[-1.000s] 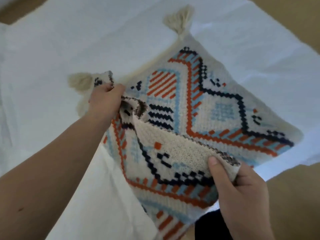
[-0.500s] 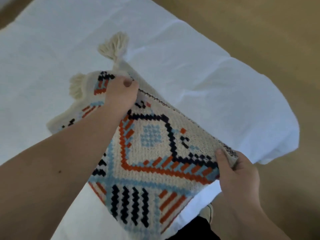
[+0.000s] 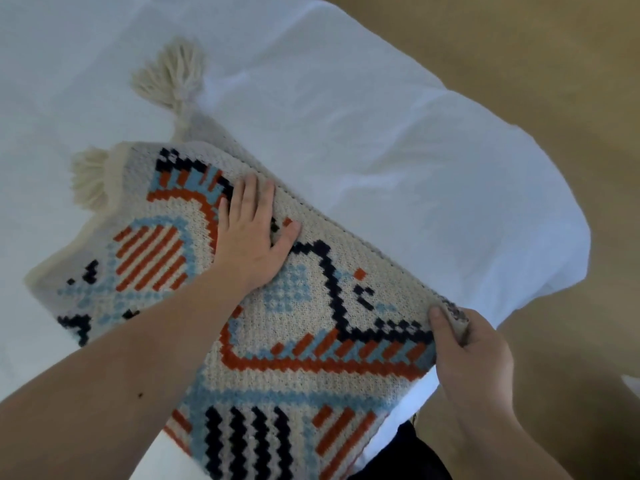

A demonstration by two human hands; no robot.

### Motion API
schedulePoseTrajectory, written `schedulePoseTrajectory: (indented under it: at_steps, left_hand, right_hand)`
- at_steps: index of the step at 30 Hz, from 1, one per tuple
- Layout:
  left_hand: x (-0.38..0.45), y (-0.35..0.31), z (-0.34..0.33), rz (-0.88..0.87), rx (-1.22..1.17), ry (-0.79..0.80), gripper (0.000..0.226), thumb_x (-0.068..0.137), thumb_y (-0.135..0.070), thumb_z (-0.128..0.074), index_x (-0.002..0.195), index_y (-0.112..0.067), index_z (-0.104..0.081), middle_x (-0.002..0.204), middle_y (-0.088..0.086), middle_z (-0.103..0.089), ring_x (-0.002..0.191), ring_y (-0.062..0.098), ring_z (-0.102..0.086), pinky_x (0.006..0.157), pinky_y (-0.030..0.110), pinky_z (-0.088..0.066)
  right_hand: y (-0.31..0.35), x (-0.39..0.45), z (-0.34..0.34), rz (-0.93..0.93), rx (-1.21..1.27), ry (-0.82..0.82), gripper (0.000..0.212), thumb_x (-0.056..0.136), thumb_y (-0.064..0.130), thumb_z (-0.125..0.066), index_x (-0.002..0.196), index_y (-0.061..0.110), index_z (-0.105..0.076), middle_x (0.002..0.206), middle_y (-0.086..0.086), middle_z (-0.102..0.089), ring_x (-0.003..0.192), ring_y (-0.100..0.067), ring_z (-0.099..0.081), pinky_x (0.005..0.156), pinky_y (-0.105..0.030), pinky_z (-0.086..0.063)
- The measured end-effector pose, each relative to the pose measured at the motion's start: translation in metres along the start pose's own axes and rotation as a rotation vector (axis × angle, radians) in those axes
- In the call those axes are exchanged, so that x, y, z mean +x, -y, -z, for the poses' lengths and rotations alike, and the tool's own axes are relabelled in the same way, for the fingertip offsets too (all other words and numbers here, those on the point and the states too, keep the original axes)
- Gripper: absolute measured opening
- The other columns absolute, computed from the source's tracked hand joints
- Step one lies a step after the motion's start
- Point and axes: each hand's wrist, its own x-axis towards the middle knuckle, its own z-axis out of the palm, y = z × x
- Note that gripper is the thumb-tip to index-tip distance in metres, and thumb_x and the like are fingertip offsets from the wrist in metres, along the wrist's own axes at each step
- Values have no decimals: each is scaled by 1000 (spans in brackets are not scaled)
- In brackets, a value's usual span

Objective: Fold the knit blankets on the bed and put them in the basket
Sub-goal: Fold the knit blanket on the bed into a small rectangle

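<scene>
Our left hand has let go of the corner it pinched a moment ago and now presses flat, fingers straight, on the knit blanket folded over on the bed, while our right hand pinches its near corner, so we judge this fold nearly set.

A tan floor fills the upper right and right side of the frame. Something dark, unclear, sits at the bottom edge.
</scene>
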Motion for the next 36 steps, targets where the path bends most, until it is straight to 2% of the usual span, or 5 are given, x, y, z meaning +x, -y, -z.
schedulePoseTrajectory:
  at_steps: [6, 11, 19, 28, 36]
  left_hand:
    - [-2, -6, -7, -35, -2, -60, 80, 94, -69, -9, 159, -24, 3, 168, 9, 8, 153, 27, 11, 122, 55, 5]
    - [-41, -72, -5, -521, -100, -50, 69, 96, -63, -34, 145, -17, -47, 154, 9, -43, 147, 29, -30, 121, 57, -13]
    - [-56, -159, -31, -837, -54, -39, 37, 93, -35, -52, 120, -12, -64, 121, 6, -63, 113, 31, -56, 104, 48, -37]
    - [-51, -167, -32, -798, 28, 13, 26, 95, -32, -51, 109, -14, -64, 103, 4, -64, 94, 29, -57, 88, 44, -42]
    - [-76, -131, -21, -418, -56, -51, 72, 94, -55, -43, 150, -11, -39, 162, 10, -28, 152, 27, -18, 121, 51, -16]
  right_hand:
    - [-7, 2, -5, -44, 16, -29, 34, 95, 47, -57, 81, 16, -61, 75, -16, -66, 65, -32, -63, 60, -46, -56]
    - [-17, 8, -4, -20, 22, -21, 37, 96, 47, -56, 83, 12, -59, 72, -14, -62, 58, -24, -55, 54, -38, -48]
    - [-40, 28, 7, -43, 98, 45, 26, 91, 44, -65, 77, 23, -60, 63, 8, -60, 56, -6, -52, 55, -27, -43]
    - [-45, 40, 16, -94, 166, 152, 21, 89, 43, -69, 82, 24, -63, 64, -1, -64, 55, -9, -52, 52, -25, -41]
    - [-3, 40, 18, 377, -238, 63, 29, 89, 32, -69, 116, 21, -64, 108, 16, -58, 107, -13, -54, 94, -28, -38]
